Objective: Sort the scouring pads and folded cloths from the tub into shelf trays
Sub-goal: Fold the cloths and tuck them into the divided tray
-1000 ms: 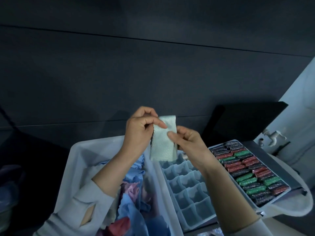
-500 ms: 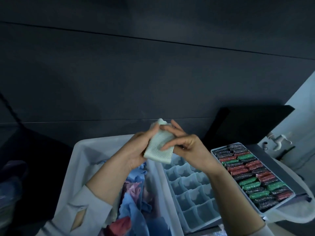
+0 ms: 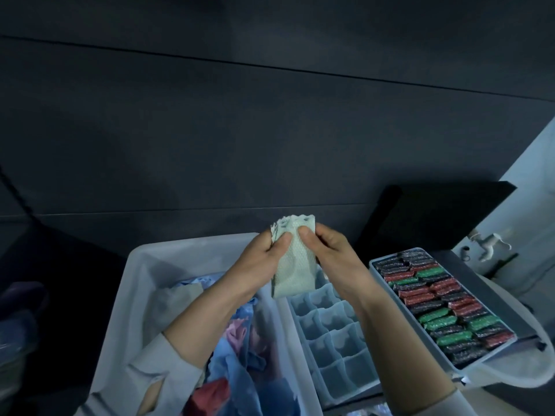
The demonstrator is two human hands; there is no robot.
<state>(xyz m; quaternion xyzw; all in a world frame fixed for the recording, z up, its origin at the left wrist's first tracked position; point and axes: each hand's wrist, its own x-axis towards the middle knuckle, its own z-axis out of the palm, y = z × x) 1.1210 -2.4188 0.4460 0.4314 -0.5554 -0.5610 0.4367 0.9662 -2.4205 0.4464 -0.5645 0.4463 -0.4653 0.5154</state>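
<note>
dark panelled wall (image 3: 270, 115) | white tap (image 3: 488, 242) right | black board (image 3: 444, 217)

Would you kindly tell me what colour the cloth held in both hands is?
Pale mint green with a fine dotted weave: the cloth, seen in the head view.

a dark shelf (image 3: 507, 313) carries the tray of red, green and black scouring pads (image 3: 441, 304); left of it sit the divided tray (image 3: 333, 334) and the pale tub (image 3: 144, 283), their support hidden.

Both forearms reach forward and converge. The left hand (image 3: 260, 256) and right hand (image 3: 329, 254) are raised side by side, thumbs on top, each pinching the same pale green textured folded cloth (image 3: 295, 267).
</note>
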